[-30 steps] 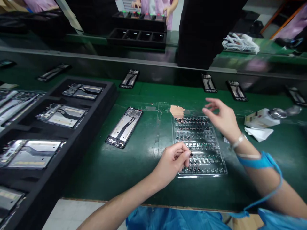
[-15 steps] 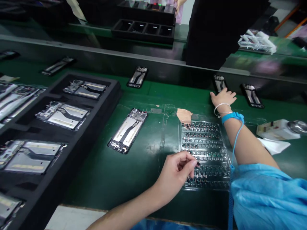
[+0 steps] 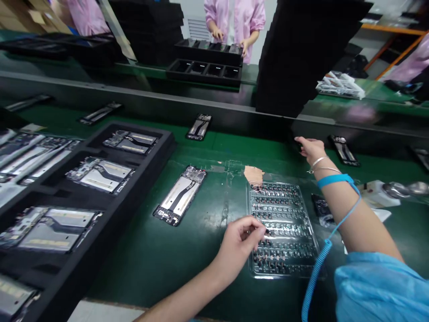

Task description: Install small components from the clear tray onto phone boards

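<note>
My left hand (image 3: 239, 237) is closed in a pinch over the left side of a clear plastic tray (image 3: 310, 219), a small dark part (image 3: 267, 231) at its fingertips. Rows of small dark parts with copper-coloured bits fill some slots of this tray. My right hand (image 3: 311, 150), with a bracelet and a blue wrist strap, is stretched to the back of the bench. Its fingers are closed on a dark phone (image 3: 295, 144), seen almost edge-on and blurred. An opened phone (image 3: 181, 194) lies left of the tray, its silver plate and black ribbon cable facing up.
A black foam tray (image 3: 134, 197) of opened phones stands at left. More phones lie along the back, among them one phone (image 3: 199, 126) and another phone (image 3: 344, 150). A white bottle (image 3: 373, 194) is at right. Across the divider, a person in pink (image 3: 234, 22) handles black trays.
My right hand has gone from spread fingers over a back-row phone to gripping it and drawing it up. My left hand keeps its pinch near the tray. The view has tilted up.
</note>
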Tool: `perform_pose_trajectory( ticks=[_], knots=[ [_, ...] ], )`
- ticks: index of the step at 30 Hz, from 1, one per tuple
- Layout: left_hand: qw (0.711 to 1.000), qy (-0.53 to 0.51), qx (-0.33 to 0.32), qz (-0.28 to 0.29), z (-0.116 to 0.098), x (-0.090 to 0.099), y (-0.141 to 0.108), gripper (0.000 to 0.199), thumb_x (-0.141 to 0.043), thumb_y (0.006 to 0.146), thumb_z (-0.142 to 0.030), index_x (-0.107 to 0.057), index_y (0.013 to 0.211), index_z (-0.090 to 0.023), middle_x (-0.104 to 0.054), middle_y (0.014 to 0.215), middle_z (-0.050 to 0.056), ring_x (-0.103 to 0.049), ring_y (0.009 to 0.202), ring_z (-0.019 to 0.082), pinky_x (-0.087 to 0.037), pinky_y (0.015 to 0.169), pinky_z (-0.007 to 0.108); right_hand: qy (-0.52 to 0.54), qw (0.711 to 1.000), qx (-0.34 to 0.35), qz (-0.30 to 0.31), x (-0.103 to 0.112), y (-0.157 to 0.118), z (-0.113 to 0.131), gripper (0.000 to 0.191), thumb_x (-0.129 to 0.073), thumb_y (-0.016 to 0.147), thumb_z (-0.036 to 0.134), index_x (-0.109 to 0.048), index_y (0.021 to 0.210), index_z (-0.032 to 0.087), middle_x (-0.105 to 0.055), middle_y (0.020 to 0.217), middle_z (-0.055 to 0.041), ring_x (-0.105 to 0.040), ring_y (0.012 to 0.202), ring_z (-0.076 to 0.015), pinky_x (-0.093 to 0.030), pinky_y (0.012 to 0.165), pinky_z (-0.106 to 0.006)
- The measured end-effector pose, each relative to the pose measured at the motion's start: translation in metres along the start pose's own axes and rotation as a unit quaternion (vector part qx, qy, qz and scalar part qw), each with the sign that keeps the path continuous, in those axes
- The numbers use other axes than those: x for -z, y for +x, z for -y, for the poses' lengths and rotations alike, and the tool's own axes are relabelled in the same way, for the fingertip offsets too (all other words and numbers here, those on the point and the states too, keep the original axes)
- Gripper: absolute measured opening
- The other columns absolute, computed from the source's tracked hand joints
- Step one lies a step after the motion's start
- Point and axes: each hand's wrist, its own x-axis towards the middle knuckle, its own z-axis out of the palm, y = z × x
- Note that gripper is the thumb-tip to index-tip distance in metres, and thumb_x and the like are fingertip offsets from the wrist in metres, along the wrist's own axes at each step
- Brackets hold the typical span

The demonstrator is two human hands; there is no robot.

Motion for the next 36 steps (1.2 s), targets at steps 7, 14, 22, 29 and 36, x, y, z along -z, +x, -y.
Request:
perform_pose_trajectory(
  ticks=[7,14,22,29,36],
  knots=[
    [0.983,-0.140,-0.097,-0.070,-0.007,0.008,0.006,0.017,-0.057,0.083,-0.027,-0.054,0.071,-0.015,-0.050,0.124,0.008,-0.047,0.114,0.022,-0.048,0.081,0.030,0.097,0.981,0.101,0.135,0.029,-0.150,0.034,0.050,-0.072,0.067,0.032,-0.060,0.114,0.019,-0.067,0.097,-0.0080,-0.064,0.082,-0.0214,-0.053,0.077,-0.040],
    [0.985,-0.097,-0.065,-0.124,0.003,0.004,0.006,0.025,-0.063,0.077,-0.035,-0.049,0.069,-0.015,-0.050,0.067,-0.002,-0.046,0.062,0.009,-0.040,0.062,0.020,0.040,0.961,0.233,0.145,0.065,-0.279,0.011,0.057,-0.067,0.074,0.036,-0.049,0.127,0.026,-0.060,0.115,-0.0102,-0.057,0.099,-0.0262,-0.050,0.081,-0.042],
    [0.991,0.068,-0.015,0.112,0.007,-0.016,-0.013,0.021,-0.063,0.079,-0.031,-0.060,0.067,-0.014,-0.056,0.070,0.001,-0.051,0.070,0.013,-0.039,0.068,0.023,0.343,0.909,-0.041,0.234,0.056,-0.275,-0.015,0.022,-0.054,0.085,0.038,-0.062,0.094,0.020,-0.059,0.063,0.0007,-0.053,0.051,-0.0125,-0.046,0.047,-0.023],
    [0.981,0.023,-0.189,-0.048,-0.001,-0.006,-0.008,0.016,-0.059,0.082,-0.025,-0.061,0.070,-0.016,-0.056,0.114,0.010,-0.056,0.104,0.023,-0.048,0.081,0.034,0.402,0.866,-0.066,0.290,0.062,-0.289,-0.010,0.022,-0.052,0.086,0.038,-0.062,0.099,0.023,-0.067,0.077,-0.0032,-0.063,0.065,-0.0186,-0.053,0.061,-0.030],
    [0.931,0.164,-0.312,-0.100,0.003,-0.004,-0.014,0.011,-0.060,0.079,-0.008,-0.064,0.078,-0.018,-0.058,0.107,0.007,-0.059,0.098,0.020,-0.047,0.087,0.038,0.349,0.886,-0.045,0.302,0.059,-0.293,-0.013,0.024,-0.051,0.086,0.042,-0.064,0.090,0.022,-0.058,0.054,0.0013,-0.052,0.045,-0.0143,-0.047,0.045,-0.026]
  ],
)
